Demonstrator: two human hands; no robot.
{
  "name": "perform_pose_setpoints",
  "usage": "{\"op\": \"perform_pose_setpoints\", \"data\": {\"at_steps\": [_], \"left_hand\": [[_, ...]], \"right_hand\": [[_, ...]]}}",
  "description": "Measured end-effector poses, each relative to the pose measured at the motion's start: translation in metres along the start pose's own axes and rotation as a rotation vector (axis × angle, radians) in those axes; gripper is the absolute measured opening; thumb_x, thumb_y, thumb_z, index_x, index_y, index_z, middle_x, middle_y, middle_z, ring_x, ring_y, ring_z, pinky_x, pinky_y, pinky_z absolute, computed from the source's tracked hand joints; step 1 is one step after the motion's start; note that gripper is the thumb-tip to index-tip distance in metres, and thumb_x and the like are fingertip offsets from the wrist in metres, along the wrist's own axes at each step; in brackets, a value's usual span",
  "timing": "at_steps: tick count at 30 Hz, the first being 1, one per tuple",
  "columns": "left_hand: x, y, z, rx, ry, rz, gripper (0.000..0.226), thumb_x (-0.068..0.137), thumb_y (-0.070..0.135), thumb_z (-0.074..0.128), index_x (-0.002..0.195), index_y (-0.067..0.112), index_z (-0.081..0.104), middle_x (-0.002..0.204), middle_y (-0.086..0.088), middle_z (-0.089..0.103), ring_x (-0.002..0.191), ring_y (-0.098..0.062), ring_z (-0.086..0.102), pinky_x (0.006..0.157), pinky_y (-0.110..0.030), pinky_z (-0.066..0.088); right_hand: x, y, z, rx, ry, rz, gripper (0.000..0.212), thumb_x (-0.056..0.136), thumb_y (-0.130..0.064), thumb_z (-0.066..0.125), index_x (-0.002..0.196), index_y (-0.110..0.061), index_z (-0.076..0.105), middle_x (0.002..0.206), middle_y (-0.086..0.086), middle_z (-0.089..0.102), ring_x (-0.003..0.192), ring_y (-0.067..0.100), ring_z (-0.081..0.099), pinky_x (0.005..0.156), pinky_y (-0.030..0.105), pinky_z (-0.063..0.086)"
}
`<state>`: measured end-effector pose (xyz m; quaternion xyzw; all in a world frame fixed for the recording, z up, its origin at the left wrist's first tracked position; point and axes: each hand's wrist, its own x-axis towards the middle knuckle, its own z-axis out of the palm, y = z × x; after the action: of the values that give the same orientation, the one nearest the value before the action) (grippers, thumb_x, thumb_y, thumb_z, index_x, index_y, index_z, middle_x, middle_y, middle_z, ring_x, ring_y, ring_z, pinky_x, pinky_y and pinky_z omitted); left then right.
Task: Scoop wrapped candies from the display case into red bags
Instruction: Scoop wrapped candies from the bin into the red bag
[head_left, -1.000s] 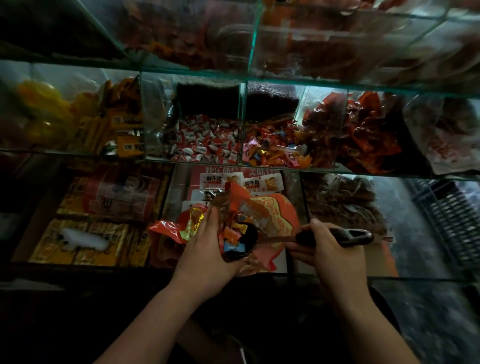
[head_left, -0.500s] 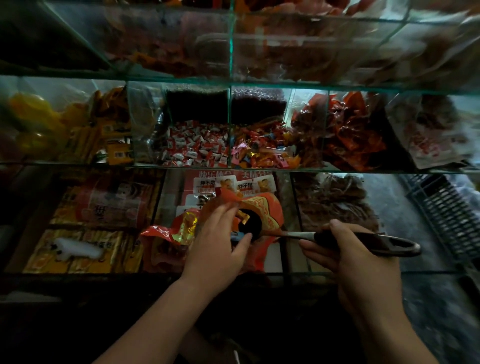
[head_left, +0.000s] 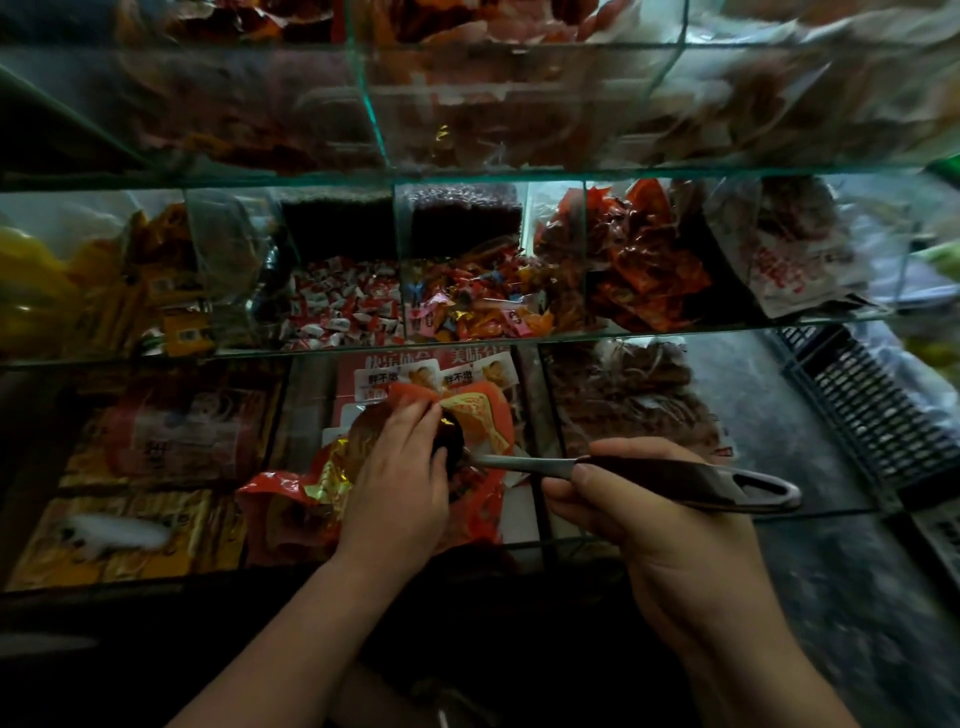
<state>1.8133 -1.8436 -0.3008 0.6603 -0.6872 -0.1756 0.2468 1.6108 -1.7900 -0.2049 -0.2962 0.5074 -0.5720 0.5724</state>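
The left hand (head_left: 400, 488) is curling around the mouth of a red bag (head_left: 483, 415) with gold print, fingers closed on its rim, holding it open over the lowest glass shelf (head_left: 779, 512). The right hand (head_left: 670, 525) is gripping the dark handle of a scoop (head_left: 649, 473), fingers wrapped tight; the scoop's dark bowl is sitting in the bag's opening, at 3 o'clock from the left fingers. What the bowl is carrying cannot be told.

At 12 o'clock from the bag, the middle shelf's glass compartments are holding red-and-white wrapped candies (head_left: 343, 306) and, just beside them at 3 o'clock, mixed orange, pink and gold wrapped candies (head_left: 467, 306). Further toward 3 o'clock, orange-red packets (head_left: 644, 260) are filling another compartment. At 9 o'clock, yellow packets (head_left: 171, 291) are lying.

Behind the bag, white labels (head_left: 382, 376) are showing Chinese characters, too blurred to read reliably.
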Motion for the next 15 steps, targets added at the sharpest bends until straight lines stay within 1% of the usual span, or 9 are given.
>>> {"op": "perform_pose_setpoints", "data": {"at_steps": [2,5,7,8,10,11,12,13,15], "left_hand": [[0.004,0.003,-0.002,-0.008,0.011,0.025,0.048,0.107,0.025,0.046,0.154,0.016,0.043,0.161,0.001,0.037,0.151,-0.016,0.029,0.123,-0.04,0.029],[0.013,0.006,-0.007,-0.044,0.044,0.072,0.046,0.107,0.025,0.048,0.152,0.016,0.046,0.16,0.003,0.038,0.151,-0.013,0.028,0.123,-0.041,0.03],[0.021,0.008,-0.012,-0.081,0.077,0.129,0.045,0.105,0.026,0.051,0.15,0.017,0.048,0.159,0.004,0.04,0.149,-0.01,0.029,0.122,-0.038,0.03],[0.026,0.009,-0.015,-0.102,0.104,0.163,0.047,0.105,0.027,0.053,0.15,0.018,0.047,0.158,0.006,0.039,0.147,-0.005,0.028,0.121,-0.033,0.029],[0.038,0.014,-0.021,-0.178,0.168,0.21,0.055,0.103,0.03,0.057,0.154,0.024,0.038,0.159,0.009,0.032,0.144,0.001,0.024,0.116,-0.017,0.022],[0.046,0.017,-0.025,-0.234,0.201,0.216,0.059,0.102,0.033,0.058,0.155,0.026,0.032,0.159,0.01,0.03,0.144,0.001,0.024,0.114,-0.013,0.02],[0.054,0.02,-0.027,-0.291,0.233,0.215,0.062,0.102,0.035,0.059,0.155,0.028,0.029,0.158,0.01,0.029,0.145,-0.001,0.025,0.114,-0.012,0.02],[0.061,0.022,-0.03,-0.347,0.265,0.205,0.063,0.101,0.038,0.058,0.155,0.028,0.027,0.159,0.01,0.029,0.146,-0.003,0.026,0.115,-0.015,0.022],[0.076,0.022,-0.034,-0.436,0.324,0.135,0.064,0.101,0.046,0.055,0.156,0.03,0.026,0.159,0.01,0.028,0.145,-0.001,0.027,0.117,-0.021,0.025]], "right_hand": [[-0.001,-0.002,0.001,0.013,-0.002,-0.013,0.029,0.083,0.013,0.071,0.075,-0.014,0.078,0.079,0.024,0.076,0.077,0.039,0.078,0.065,0.031,0.062],[-0.001,-0.006,0.001,0.048,0.007,-0.04,0.022,0.084,0.011,0.07,0.077,-0.009,0.075,0.078,0.026,0.075,0.076,0.04,0.078,0.065,0.032,0.063],[0.002,-0.009,0.002,0.088,0.034,-0.051,0.019,0.085,0.01,0.07,0.078,-0.007,0.074,0.076,0.025,0.075,0.075,0.041,0.078,0.065,0.033,0.063],[0.003,-0.013,0.004,0.1,0.042,-0.057,0.016,0.084,0.006,0.071,0.077,-0.008,0.074,0.075,0.023,0.075,0.076,0.042,0.078,0.065,0.034,0.063],[0.008,-0.023,0.008,0.153,0.043,-0.068,0.003,0.077,-0.011,0.074,0.078,-0.008,0.072,0.075,0.017,0.076,0.077,0.042,0.078,0.063,0.035,0.063],[0.011,-0.027,0.008,0.187,0.038,-0.073,0.015,0.074,-0.019,0.073,0.082,-0.006,0.07,0.075,0.014,0.075,0.078,0.041,0.078,0.063,0.035,0.063],[0.014,-0.032,0.01,0.215,0.047,-0.065,0.024,0.073,-0.023,0.071,0.087,-0.004,0.067,0.076,0.013,0.075,0.08,0.041,0.078,0.063,0.036,0.063],[0.019,-0.036,0.011,0.23,0.061,-0.068,0.026,0.076,-0.024,0.069,0.091,-0.002,0.065,0.078,0.013,0.075,0.083,0.041,0.078,0.065,0.037,0.064],[0.028,-0.042,0.014,0.236,0.077,-0.081,0.019,0.089,-0.017,0.065,0.098,0.0,0.064,0.083,0.014,0.075,0.088,0.041,0.078,0.07,0.039,0.064]]}}
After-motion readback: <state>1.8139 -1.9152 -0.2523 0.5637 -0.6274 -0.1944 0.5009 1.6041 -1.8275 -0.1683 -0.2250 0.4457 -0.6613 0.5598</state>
